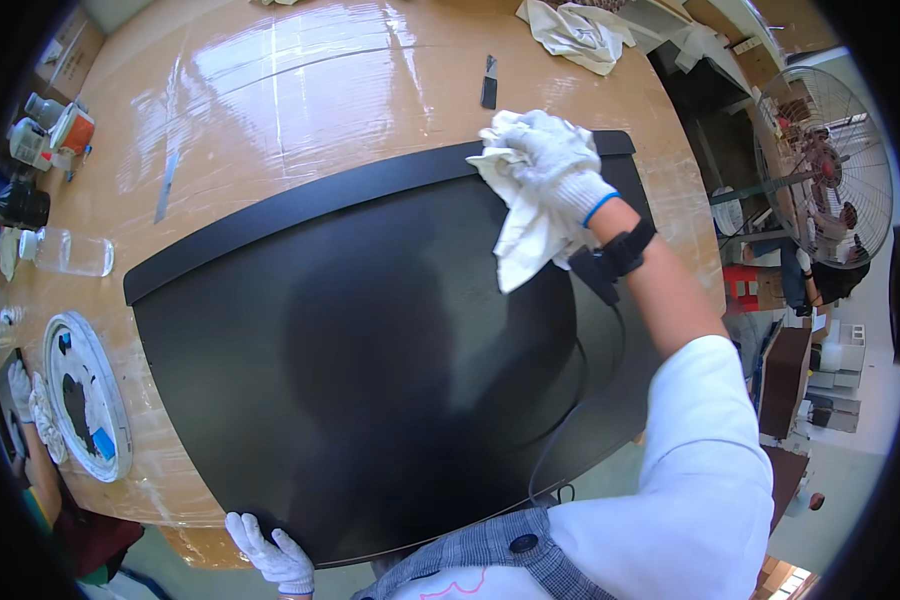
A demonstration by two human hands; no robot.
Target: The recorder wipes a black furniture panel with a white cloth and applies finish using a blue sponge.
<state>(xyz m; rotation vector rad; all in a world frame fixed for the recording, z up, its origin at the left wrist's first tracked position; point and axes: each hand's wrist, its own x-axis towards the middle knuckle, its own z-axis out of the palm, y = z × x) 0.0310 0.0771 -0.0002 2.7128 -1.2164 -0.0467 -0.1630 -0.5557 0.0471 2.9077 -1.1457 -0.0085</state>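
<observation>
Where the black panel [390, 350] lies: flat on the brown table [290, 100], long axis running left to right, right end slanting away, lipped edge facing the far side.
Right hand [550, 160]: clamped on a bunched white cloth [525, 245] at that lip.
Left hand [272, 557]: fingers apart, by the near-left corner.

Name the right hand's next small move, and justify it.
Probably slide the white cloth leftward along the black strip: the gloved right hand holds it bunched near the strip's right end, and most of the strip lies uncovered to the left. The gloved left hand, at the black panel's near left corner, seems out of that path.
</observation>
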